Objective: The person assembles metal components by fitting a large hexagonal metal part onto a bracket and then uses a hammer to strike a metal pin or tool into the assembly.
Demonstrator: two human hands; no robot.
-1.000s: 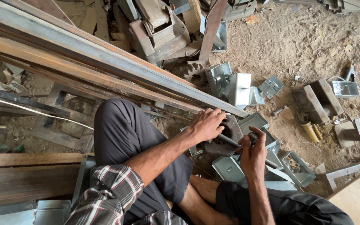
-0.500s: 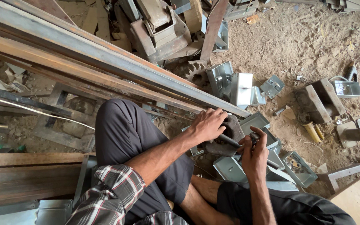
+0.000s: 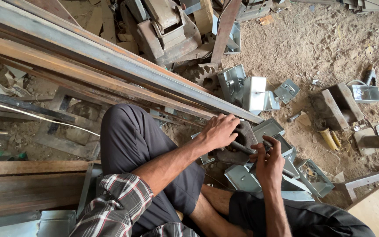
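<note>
Head cam, looking down: my left hand (image 3: 218, 131) is clamped over a dark, rough cast-iron block (image 3: 241, 147) sitting on the sandy ground between my knees. A thin steel rod (image 3: 242, 148) runs from it toward 4 o'clock into my right hand (image 3: 268, 164), fingers curled shut around it. Grey folded sheet-metal brackets (image 3: 242, 179) lie just beside.

The long steel beam (image 3: 123, 66) looks rusty and matt, streaked orange. The folded sheet-metal boxes (image 3: 251, 90) are pale grey with a dull sheen. The dark block (image 3: 242, 145) under the left hand (image 3: 218, 131) seems rough cast iron. The ground (image 3: 321, 48) is loose, dry sand; the sleeve (image 3: 115, 206) is checked cloth.
</note>
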